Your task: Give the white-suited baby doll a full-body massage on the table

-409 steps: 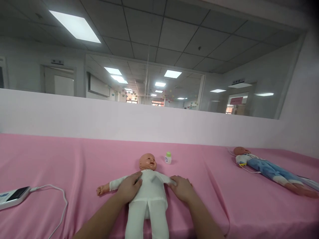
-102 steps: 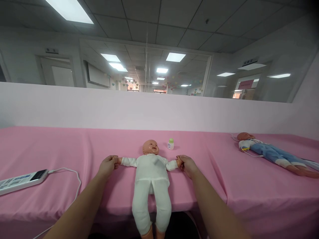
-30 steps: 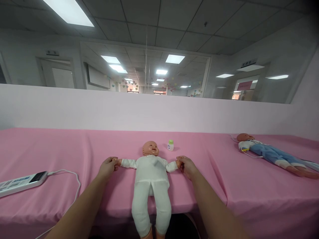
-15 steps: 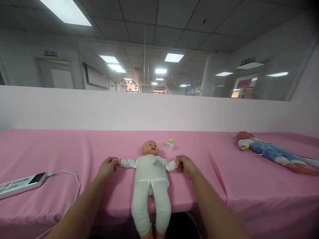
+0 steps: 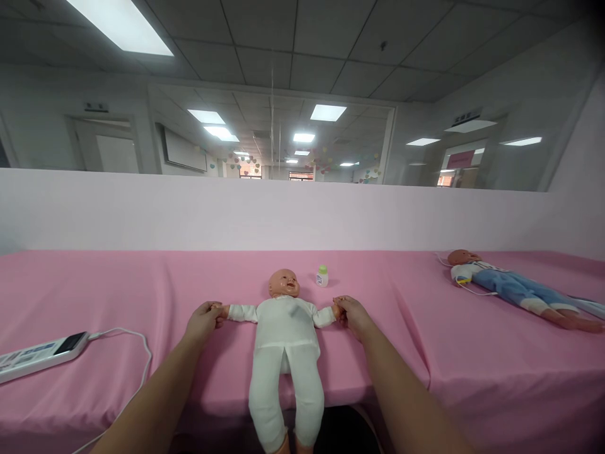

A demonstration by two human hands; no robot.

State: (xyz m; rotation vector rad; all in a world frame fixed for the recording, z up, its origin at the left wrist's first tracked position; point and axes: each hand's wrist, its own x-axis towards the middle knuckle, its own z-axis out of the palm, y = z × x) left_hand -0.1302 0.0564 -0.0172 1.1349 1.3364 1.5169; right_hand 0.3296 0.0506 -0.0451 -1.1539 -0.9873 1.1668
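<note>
We hold a baby doll (image 5: 285,334) in white clothes flat on its back on the pink-covered table (image 5: 94,290), its legs hanging over the near edge. Our left hand (image 5: 204,320) is closed around one tiny hand, our right hand (image 5: 352,315) around the other, arms spread wide. The doll looks light, its body soft and its head hard, best gripped at wrists or trunk. A small bottle (image 5: 322,276) stands near its head.
</note>
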